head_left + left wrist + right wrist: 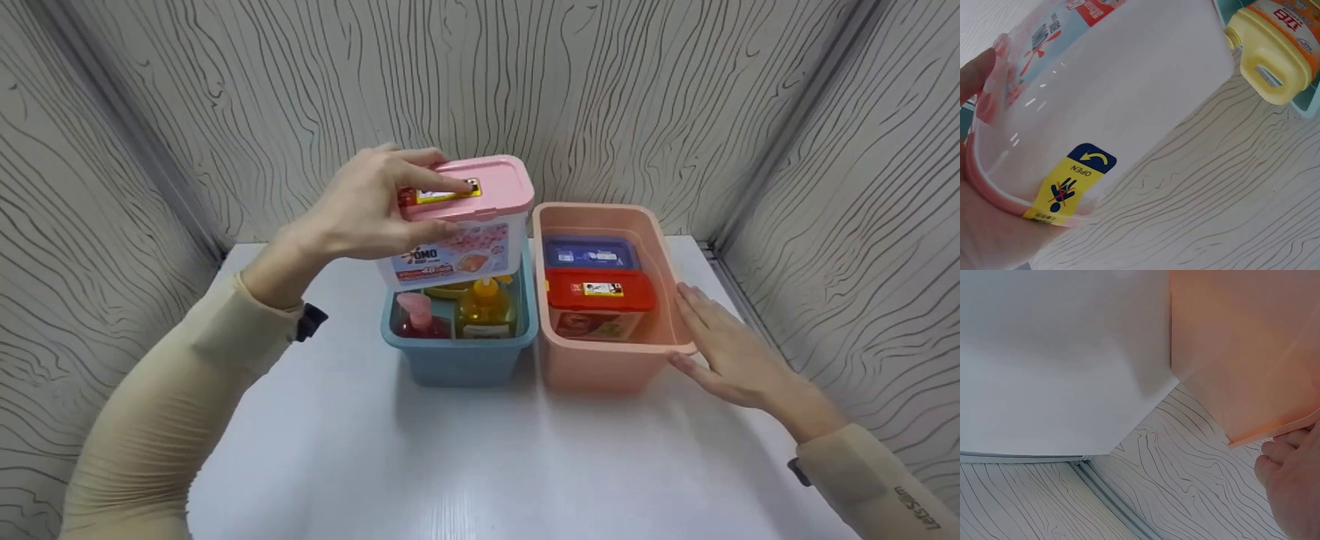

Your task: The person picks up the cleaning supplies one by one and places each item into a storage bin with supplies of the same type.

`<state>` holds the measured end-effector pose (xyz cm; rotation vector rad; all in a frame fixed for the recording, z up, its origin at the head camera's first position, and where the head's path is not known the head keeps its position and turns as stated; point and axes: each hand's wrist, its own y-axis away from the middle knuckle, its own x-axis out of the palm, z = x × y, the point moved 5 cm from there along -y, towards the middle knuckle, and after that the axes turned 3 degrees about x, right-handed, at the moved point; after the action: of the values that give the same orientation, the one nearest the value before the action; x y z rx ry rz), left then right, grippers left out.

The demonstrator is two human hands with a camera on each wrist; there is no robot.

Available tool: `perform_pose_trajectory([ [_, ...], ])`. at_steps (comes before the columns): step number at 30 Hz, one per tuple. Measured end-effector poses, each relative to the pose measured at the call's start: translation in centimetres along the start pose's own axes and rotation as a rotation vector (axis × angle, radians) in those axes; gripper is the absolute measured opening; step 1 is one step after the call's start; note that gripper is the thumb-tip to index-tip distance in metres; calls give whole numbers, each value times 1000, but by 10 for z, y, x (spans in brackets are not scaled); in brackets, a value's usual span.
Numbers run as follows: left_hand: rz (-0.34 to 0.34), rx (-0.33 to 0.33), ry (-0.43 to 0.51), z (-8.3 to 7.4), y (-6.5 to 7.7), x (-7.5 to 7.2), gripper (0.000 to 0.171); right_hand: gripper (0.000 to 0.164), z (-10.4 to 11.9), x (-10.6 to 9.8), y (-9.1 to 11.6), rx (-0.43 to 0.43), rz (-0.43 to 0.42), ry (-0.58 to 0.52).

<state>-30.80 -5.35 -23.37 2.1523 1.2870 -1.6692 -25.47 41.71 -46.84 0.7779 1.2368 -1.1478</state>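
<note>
My left hand (371, 202) grips a white OMO laundry capsule box (487, 244) by its pink lid, thumb on the near side and a finger along the top. The box is tilted and hangs over the blue bin (465, 365). Inside that bin stand a pink pump bottle (417, 313) and a yellow pump bottle (486, 306). A pale yellow handled jug (1274, 52) in it shows in the left wrist view. My right hand (731, 356) rests with extended fingers against the right rim of the peach bin (596, 369).
The peach bin holds a red-lidded box (600, 290) and, behind it, a box with a blue-purple lid (590, 253). Both bins stand side by side on the white table (450, 457). Wood-patterned panels (480, 82) enclose the table at the back and sides.
</note>
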Motion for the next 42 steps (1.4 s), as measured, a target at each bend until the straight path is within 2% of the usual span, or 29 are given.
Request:
perform_pose_trajectory([
  [8, 36, 70, 44, -33, -26, 27, 49, 99, -2, 0, 2, 21, 10, 13],
  [14, 71, 117, 69, -52, -40, 50, 49, 98, -3, -1, 3, 11, 1, 26],
  [25, 129, 165, 55, -78, -58, 87, 52, 99, -2, -1, 1, -3, 3, 8],
  [32, 177, 156, 43, -94, -70, 104, 53, 99, 0, -1, 2, 1, -13, 17],
  [36, 175, 159, 57, -98, -75, 113, 53, 99, -1, -1, 2, 21, 11, -6],
  [42, 139, 179, 65, -105, -82, 126, 50, 101, -2, -1, 0, -4, -22, -65],
])
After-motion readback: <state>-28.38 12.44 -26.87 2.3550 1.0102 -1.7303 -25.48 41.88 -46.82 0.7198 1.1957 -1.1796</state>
